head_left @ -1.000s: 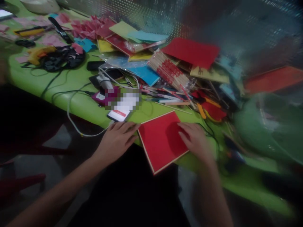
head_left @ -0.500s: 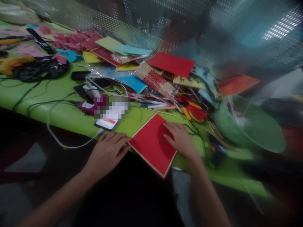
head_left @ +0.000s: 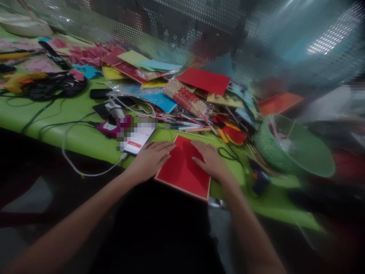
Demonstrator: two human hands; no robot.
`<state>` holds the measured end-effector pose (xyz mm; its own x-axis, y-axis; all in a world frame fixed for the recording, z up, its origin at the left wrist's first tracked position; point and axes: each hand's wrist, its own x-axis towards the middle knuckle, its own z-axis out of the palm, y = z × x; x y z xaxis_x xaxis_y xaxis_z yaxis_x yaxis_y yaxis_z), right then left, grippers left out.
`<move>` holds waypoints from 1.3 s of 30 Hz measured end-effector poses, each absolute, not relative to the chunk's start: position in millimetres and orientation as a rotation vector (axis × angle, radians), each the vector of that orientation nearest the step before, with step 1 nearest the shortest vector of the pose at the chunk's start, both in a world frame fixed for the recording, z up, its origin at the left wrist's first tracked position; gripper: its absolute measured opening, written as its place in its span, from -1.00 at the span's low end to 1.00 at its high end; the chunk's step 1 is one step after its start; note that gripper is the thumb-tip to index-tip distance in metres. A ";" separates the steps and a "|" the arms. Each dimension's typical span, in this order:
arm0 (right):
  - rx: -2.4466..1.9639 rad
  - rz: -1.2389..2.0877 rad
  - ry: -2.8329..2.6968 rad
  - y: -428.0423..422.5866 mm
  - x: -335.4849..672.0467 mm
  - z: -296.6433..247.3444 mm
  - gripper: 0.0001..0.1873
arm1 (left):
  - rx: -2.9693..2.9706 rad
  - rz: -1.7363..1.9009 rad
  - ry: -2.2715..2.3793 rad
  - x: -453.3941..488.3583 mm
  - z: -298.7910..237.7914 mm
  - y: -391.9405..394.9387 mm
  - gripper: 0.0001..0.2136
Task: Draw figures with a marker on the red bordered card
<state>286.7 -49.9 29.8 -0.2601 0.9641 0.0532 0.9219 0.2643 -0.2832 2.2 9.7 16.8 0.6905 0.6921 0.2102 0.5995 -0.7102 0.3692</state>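
Left hand [head_left: 152, 158] lies loosely open, fingers straight and close together, thumb off to the side, tips on the left edge of the red board [head_left: 184, 167]. Right hand [head_left: 209, 159] is about the same, fingers out and thumb apart, resting on the board's right side, so neither one looks like it's pinching. Board's flat between them at the table's [head_left: 85, 142] near edge, maybe hanging over a bit, can't tell. Looks close to square so I can't really call a long axis, but its pale near edge slants, right corner nearest. Room-wise, the phone [head_left: 139, 139] is just left, a strip of green shows between the board and the pens [head_left: 188, 123] on the far side, and a black cord [head_left: 228, 153] loops right, with the bowl [head_left: 296, 152] further over
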 end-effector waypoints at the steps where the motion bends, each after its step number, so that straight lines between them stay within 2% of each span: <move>1: -1.767 0.260 -2.277 -51.3 291.0 27.8 -0.37 | 2.632 0.463 1.018 7.0 15.7 15.5 -0.53; 10: -1.665 0.013 -1.712 -64.0 342.3 24.3 -0.49 | 2.641 0.368 1.019 27.2 4.1 36.3 -0.47; 21: -1.613 -0.033 -1.479 -63.5 344.2 22.5 -0.60 | 2.672 0.420 1.070 25.2 -3.1 34.6 -0.45; 28: -1.801 0.062 -1.573 -68.4 333.5 29.7 -0.58 | 2.624 0.469 1.095 23.9 -3.7 33.4 -0.45; 39: -1.825 0.139 -1.710 -71.3 322.5 30.1 -0.63 | 2.601 0.409 1.149 27.0 -0.6 28.3 -0.46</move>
